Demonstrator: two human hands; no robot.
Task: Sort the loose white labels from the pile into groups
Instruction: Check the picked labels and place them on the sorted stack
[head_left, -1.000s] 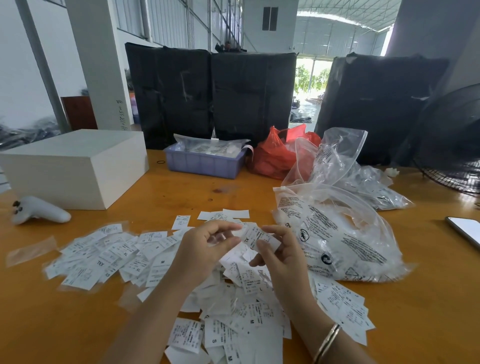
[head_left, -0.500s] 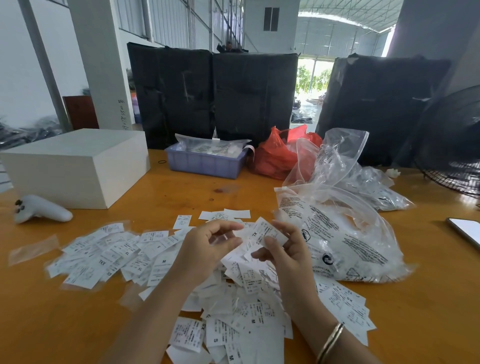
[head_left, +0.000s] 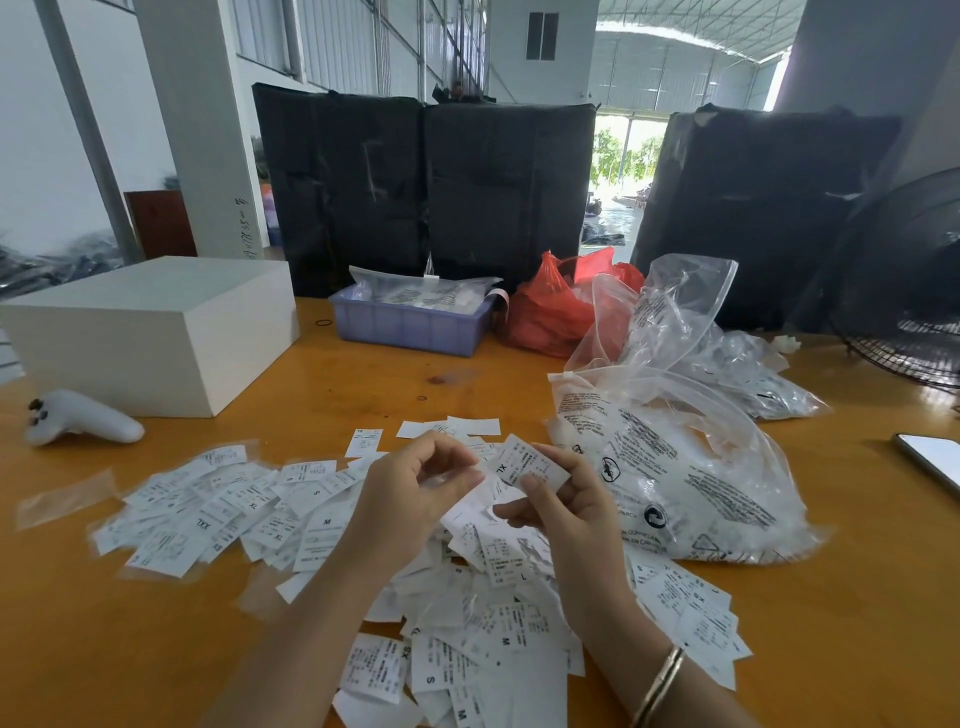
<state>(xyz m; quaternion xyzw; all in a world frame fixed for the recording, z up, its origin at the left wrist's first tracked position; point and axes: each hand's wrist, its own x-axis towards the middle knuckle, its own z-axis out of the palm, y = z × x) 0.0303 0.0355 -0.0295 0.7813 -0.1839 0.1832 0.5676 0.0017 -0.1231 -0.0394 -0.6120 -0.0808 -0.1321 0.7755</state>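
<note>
While the pile of labels (head_left: 483, 613) lies spread on the orange surface (head_left: 130, 649), the right hand (head_left: 566, 499) pinches an XL label (head_left: 530, 462) just above it. The left hand (head_left: 415, 488), fingers curled, grips a clear sleeve (head_left: 441, 475) beside that label.

A big heap of small white paper labels (head_left: 488, 613) with black letters lies messy on the orange table. A flatter bunch of white labels (head_left: 208, 512) lies to its left. One white XL label (head_left: 530, 464) is lifted, tilted.
</note>
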